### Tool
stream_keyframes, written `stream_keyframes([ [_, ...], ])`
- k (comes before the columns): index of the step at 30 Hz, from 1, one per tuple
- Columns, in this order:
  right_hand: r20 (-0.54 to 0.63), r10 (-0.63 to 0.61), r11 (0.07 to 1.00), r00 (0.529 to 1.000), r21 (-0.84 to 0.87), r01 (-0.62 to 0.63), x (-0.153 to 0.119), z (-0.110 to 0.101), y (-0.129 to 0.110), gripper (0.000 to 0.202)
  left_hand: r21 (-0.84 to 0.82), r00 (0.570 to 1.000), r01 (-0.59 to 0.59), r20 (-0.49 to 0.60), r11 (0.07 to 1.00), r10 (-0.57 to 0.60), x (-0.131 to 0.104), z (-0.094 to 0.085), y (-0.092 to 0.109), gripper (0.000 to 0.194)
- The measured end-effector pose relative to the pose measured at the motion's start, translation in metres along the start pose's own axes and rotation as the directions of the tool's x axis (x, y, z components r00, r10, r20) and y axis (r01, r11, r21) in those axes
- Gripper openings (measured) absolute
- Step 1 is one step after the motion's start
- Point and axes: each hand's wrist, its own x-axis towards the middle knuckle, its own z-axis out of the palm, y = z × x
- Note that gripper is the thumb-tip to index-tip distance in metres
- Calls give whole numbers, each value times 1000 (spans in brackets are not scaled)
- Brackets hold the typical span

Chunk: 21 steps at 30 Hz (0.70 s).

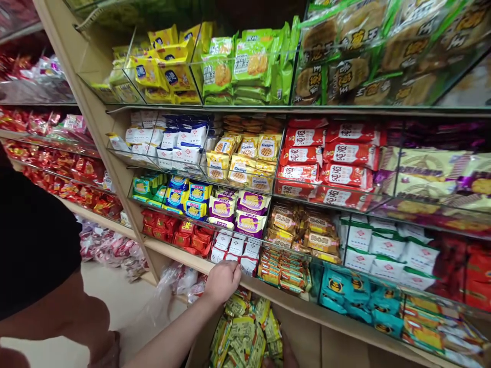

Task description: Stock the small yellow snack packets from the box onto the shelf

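Observation:
My left hand [223, 281] is closed at the wooden front edge of the shelf [261, 289], its fingers curled over the ledge. Just above it stand small white packets with red bottoms [236, 246] in a clear bin. Below my left forearm is a pile of yellow-green snack packets [241, 335] in what looks like a carton, cut off by the bottom of the view. At the right side of this pile my right hand [288, 351] shows only in part, in shadow; its fingers are mostly hidden.
Clear dividers [286, 153] split the shelves into bins of wrapped biscuits, including red packets [345, 153] and teal packets [341, 289]. A person in black [38, 240] stands at the left. Plastic bags [169, 286] lie low beside the shelf, near the pale floor [126, 286].

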Motion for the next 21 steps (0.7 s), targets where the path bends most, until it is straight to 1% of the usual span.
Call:
stream_keyframes([
  [1, -1, 4, 997, 1000, 72, -4, 1, 1, -1, 74, -8, 1000, -1, -5, 1000, 1, 0, 0, -1, 35],
  [3, 25, 66, 987, 998, 144, -69, 3, -2, -7, 77, -30, 1000, -10, -11, 999, 10, 1, 0, -1, 34],
  [5, 63, 135, 980, 989, 141, -143, 6, -9, -13, 75, -54, 1000, -17, -20, 998, 16, 1, -2, 0, 32],
  [7, 62, 179, 976, 982, 114, -185, 9, -13, -18, 69, -88, 997, -39, -63, 995, 34, -6, -7, 3, 28],
  [9, 33, 199, 973, 979, 113, -202, 12, -13, -22, 63, -142, 984, -136, -137, 980, 116, -22, -12, 8, 26],
  [11, 12, 198, 969, 980, 150, -198, 14, -9, -26, 58, -197, 948, -290, -191, 936, 254, -45, -14, 14, 32],
  [12, 2, 189, 967, 982, 173, -186, 16, -6, -29, 56, -217, 927, -362, -191, 907, 324, -58, -12, 17, 36],
  [15, -44, 177, 971, 983, 172, -167, 22, 2, -36, 56, -280, 878, -478, -129, 833, 460, -93, 1, 25, 45],
  [17, -51, 208, 971, 977, 133, -199, 27, 3, -36, 62, -345, 864, -499, -124, 795, 488, -109, 18, 29, 48],
  [18, -42, 233, 967, 972, 120, -227, 30, 2, -34, 63, -388, 870, -487, -136, 782, 474, -114, 27, 31, 49],
  [19, -40, 258, 961, 965, 117, -252, 31, -1, -32, 63, -439, 885, -459, -149, 773, 441, -117, 35, 32, 50],
  [21, -69, 292, 949, 954, 146, -280, 33, -9, -28, 59, -558, 929, -361, -144, 747, 342, -121, 50, 34, 47],
])
